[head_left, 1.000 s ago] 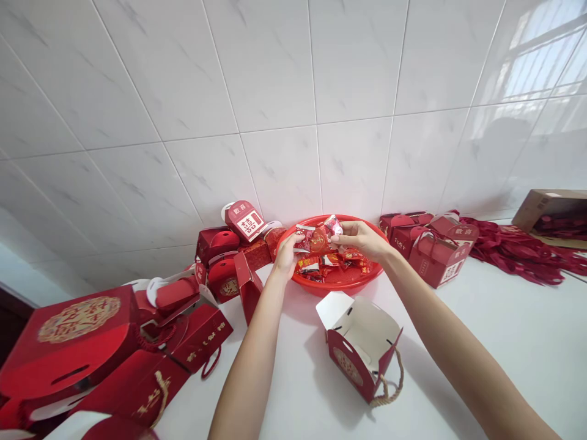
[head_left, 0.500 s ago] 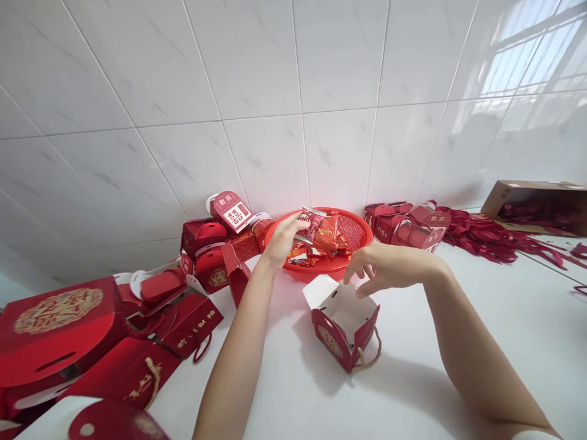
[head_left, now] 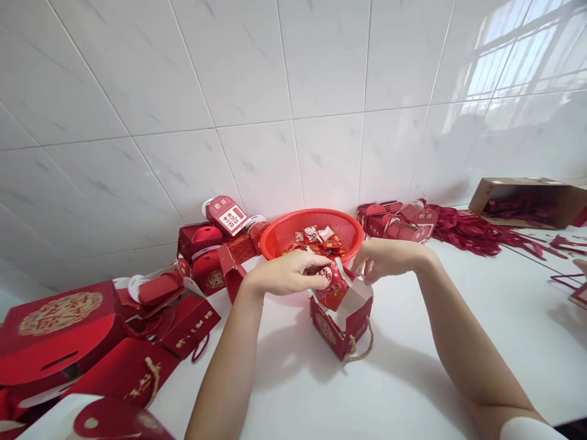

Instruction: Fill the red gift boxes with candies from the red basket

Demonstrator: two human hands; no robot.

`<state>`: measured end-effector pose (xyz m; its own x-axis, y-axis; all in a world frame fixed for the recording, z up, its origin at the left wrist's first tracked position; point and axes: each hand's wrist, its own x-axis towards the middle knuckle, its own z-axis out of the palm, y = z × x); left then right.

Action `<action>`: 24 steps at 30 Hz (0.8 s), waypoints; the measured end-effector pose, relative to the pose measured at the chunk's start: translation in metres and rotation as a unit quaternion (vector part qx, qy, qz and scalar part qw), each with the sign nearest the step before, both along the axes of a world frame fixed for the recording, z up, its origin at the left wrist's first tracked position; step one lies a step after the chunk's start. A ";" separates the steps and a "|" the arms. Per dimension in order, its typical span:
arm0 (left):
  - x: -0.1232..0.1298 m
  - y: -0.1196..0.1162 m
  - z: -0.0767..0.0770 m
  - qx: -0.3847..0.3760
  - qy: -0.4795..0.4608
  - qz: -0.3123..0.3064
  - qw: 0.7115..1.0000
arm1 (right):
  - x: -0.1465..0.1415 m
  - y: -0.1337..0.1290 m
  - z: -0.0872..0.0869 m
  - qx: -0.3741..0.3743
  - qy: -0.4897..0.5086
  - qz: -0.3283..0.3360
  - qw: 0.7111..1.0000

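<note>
A small open red gift box [head_left: 342, 327] with a twine handle stands on the white table. My left hand [head_left: 293, 272] grips a red candy packet [head_left: 332, 290] over the mouth of this box. At the box's far right edge, my right hand [head_left: 378, 260] has its fingers bent down by the raised flap; whatever they pinch is hidden. Behind both hands is a red plastic basket [head_left: 270, 235] with wrapped candies [head_left: 328, 241] inside.
Red gift boxes [head_left: 59, 318] crowd the left side, and more boxes [head_left: 394, 223] stand behind at the right. Dark red ribbons [head_left: 468, 232] lie beside an open cardboard box [head_left: 568, 205]. Part of another person's hand [head_left: 580, 266] shows at the right edge.
My left hand has come from the basket to the gift box with a packet. My right hand has closed in on the flap. Another person's hand has appeared at the right.
</note>
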<state>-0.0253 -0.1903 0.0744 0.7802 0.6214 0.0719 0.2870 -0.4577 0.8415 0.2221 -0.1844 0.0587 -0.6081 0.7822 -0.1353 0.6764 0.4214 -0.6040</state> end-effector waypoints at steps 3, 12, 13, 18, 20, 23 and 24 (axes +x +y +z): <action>0.007 0.000 -0.004 0.049 0.055 -0.027 0.997 | -0.002 0.001 0.001 0.005 -0.016 -0.002 1.000; 0.013 0.009 -0.028 0.050 -0.033 -0.010 0.998 | -0.002 0.001 0.001 0.005 -0.011 0.000 1.000; 0.014 0.009 -0.029 0.046 -0.027 -0.006 0.999 | -0.004 0.003 0.000 0.008 -0.013 -0.001 1.000; 0.015 0.006 -0.019 0.049 0.176 -0.017 0.983 | 0.000 0.006 -0.006 0.027 -0.066 -0.010 0.997; 0.014 0.004 -0.012 0.070 0.263 -0.019 0.962 | 0.023 -0.008 -0.015 0.056 -0.075 -0.018 0.995; 0.009 0.001 -0.004 0.100 0.318 0.009 0.943 | 0.091 -0.042 -0.041 0.074 -0.084 -0.044 0.993; 0.006 0.000 -0.002 0.107 0.328 0.021 0.938 | 0.117 -0.053 -0.052 0.079 -0.090 -0.058 0.991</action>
